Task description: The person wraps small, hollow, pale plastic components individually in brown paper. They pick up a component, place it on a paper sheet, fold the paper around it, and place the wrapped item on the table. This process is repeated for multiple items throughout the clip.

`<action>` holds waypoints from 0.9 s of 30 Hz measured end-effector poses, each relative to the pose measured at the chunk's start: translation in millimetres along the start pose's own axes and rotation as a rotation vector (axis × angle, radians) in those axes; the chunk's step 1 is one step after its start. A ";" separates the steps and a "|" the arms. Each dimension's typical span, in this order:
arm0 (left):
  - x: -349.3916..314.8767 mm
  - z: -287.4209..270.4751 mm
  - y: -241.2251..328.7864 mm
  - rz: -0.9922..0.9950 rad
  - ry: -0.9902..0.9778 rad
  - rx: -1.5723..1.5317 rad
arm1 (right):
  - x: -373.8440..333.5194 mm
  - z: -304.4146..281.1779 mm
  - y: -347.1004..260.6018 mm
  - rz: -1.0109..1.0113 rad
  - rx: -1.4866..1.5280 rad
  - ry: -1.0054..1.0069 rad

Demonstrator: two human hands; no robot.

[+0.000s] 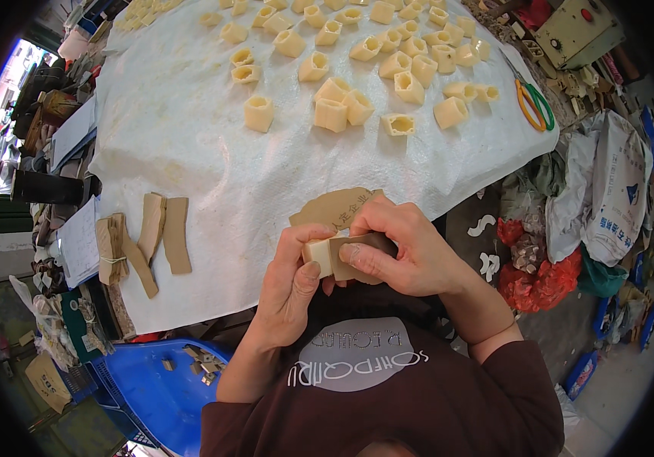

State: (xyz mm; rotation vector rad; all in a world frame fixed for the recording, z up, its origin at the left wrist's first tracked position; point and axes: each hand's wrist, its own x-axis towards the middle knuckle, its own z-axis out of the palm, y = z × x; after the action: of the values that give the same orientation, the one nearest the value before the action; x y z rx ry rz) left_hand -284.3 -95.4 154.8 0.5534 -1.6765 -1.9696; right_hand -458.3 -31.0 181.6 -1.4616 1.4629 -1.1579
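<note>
Close to my body, my left hand [287, 286] grips a small pale-yellow block [317, 257] between thumb and fingers. It resembles the hollow pieces lying on the table. My right hand [407, 247] pinches a brown strip [339, 265], its thumb pressing the strip against the block's right side. The strip looks like sandpaper, though its surface is hard to make out. Just beyond my fingers is a brown sheet [315, 209] with a ragged edge and print; my hands partly cover it. The block's far side is hidden by my fingers.
Several hollow pale-yellow pieces [258, 113] are spread over the white cloth [190, 152]. Brown strips [177, 236] lie at the left, one bundle tied. Scissors [534, 105] with orange and green handles rest at the right edge. A blue tub [152, 381] sits below left; plastic bags [548, 282] lie right.
</note>
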 end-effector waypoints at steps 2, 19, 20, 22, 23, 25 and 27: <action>0.3 -0.8 -0.3 -0.017 -0.009 0.003 | 0.0 -1.1 -2.0 0.036 0.030 -0.012; 0.1 2.4 -1.1 0.051 -0.007 0.162 | 0.4 -2.3 7.2 -0.040 -0.027 0.017; 0.3 5.6 -2.6 0.074 0.014 0.157 | 1.5 -0.3 11.4 -0.092 -0.068 0.044; 0.8 7.1 -4.6 0.104 0.041 0.170 | 3.4 3.7 15.6 -0.158 -0.093 0.109; 1.0 6.8 -5.5 0.110 0.045 0.188 | 4.2 6.2 16.2 -0.171 -0.078 0.147; 1.4 7.3 -5.6 0.104 0.025 0.159 | 4.1 6.1 16.1 -0.164 -0.013 0.144; 1.8 9.0 -4.1 0.078 -0.024 0.064 | 3.5 2.3 15.1 -0.123 0.083 0.061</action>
State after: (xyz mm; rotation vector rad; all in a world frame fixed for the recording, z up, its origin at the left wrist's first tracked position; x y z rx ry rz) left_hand -291.5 -88.9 152.2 0.4813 -1.7545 -1.8805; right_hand -461.1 -35.6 166.9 -1.4874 1.3642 -1.3333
